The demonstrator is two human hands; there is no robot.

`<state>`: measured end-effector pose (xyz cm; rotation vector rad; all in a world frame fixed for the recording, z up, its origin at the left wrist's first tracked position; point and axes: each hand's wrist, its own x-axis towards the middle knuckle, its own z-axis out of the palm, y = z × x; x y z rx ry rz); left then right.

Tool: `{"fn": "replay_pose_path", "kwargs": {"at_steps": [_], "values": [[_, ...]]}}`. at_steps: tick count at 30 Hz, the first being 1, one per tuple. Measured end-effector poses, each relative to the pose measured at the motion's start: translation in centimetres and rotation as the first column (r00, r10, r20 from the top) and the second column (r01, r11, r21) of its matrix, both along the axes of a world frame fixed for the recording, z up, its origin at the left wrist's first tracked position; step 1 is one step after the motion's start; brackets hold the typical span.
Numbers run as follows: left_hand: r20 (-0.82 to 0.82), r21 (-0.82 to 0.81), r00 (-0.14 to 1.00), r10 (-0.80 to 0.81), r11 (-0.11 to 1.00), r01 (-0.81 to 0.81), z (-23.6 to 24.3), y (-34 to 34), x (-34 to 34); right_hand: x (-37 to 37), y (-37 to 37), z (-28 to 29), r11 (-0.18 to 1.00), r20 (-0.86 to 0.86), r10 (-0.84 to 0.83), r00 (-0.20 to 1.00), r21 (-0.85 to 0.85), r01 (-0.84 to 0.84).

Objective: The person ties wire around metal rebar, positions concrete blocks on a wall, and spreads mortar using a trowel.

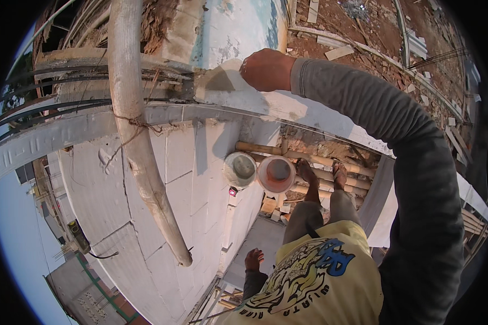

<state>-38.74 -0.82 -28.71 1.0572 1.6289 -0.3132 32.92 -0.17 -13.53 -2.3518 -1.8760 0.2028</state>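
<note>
My right hand (267, 70) is closed in a fist at the top edge of the pale block wall (200, 149). Beside its knuckles lies a grey wedge-shaped patch (220, 80); I cannot tell whether it is a tool blade or a shadow. Low down, next to the wall, hangs my left hand (254, 260), fingers loosely bent and apart, with nothing visible in it. A whitish bucket (229, 169) with grey contents stands near my feet. Touching distance from it is a reddish bucket (263, 182), its inside partly in shade.
My feet rest on bamboo poles (358, 183) laid side by side. A thick bamboo post (138, 157) crosses the left, bound with wire. Dark reinforcing bars (54, 111) jut out at the far left. A small pink item (232, 191) sits by the whitish bucket. Rubble-strewn ground (374, 32) lies beyond the wall.
</note>
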Motion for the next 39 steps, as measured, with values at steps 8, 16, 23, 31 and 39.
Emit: {"fn": "replay_pose_path", "kwargs": {"at_steps": [8,16,23,31,39], "values": [[-0.047,0.022,0.999,0.005,1.000,-0.004,1.1,0.5,0.2,-3.2,4.2,1.9,0.998,-0.051,0.005,0.999,-0.069,-0.009],[-0.023,0.030,1.000,0.011,0.999,-0.011,0.5,-0.1,1.0,1.7,2.4,-0.6,0.978,-0.224,-0.138,0.965,-0.182,0.098],[0.039,0.042,0.999,0.038,0.998,-0.039,-1.9,-0.9,2.0,2.2,2.3,2.3,0.880,-0.680,-0.365,0.636,-0.475,-0.003],[0.137,-0.019,0.981,0.138,0.990,-0.137,-5.1,-5.1,3.1,2.6,5.7,2.5,0.730,-0.659,-0.529,0.534,-0.675,-0.110],[0.089,-0.050,0.971,0.222,0.975,-0.218,-5.5,-7.8,0.3,3.1,4.4,2.3,0.761,-0.703,-0.555,0.443,-0.645,-0.070]]}}
